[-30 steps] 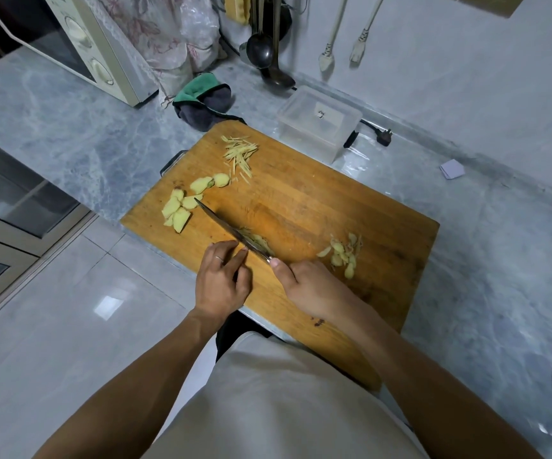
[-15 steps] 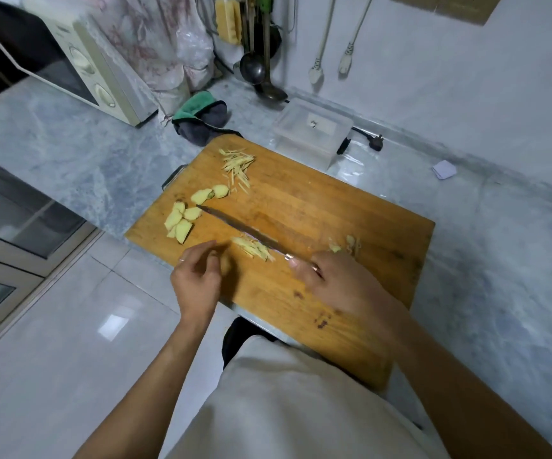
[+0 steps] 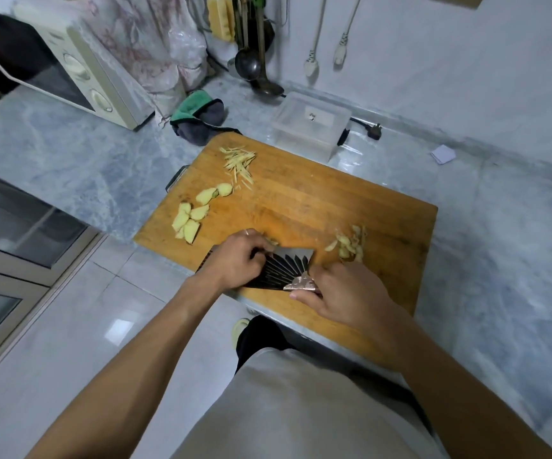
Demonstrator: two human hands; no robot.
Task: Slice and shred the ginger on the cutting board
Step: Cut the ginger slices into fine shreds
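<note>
Our left hand (image 3: 235, 260) and right hand (image 3: 344, 293) gripping the flat-lying cleaver (image 3: 281, 270) mid-frame; pale yellow ginger slices (image 3: 190, 223) and thin shreds (image 3: 240, 164) on the cutting board (image 3: 317, 200).

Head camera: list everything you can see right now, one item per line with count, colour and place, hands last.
cutting board: one, wooden, on the grey counter
ginger shreds: one pile, pale yellow, board's far corner
ginger slices: several, yellow, board's left side
ginger scraps: small pile, yellowish, board's right side
knife: one, dark blade laid flat, board's near edge
plastic box: one, clear, behind the board
cloth: one, green and grey, behind the board
microwave: one, cream, far left
ladles: two, dark, hanging on the wall
left hand: on the blade
right hand: gripping the handle end
</note>
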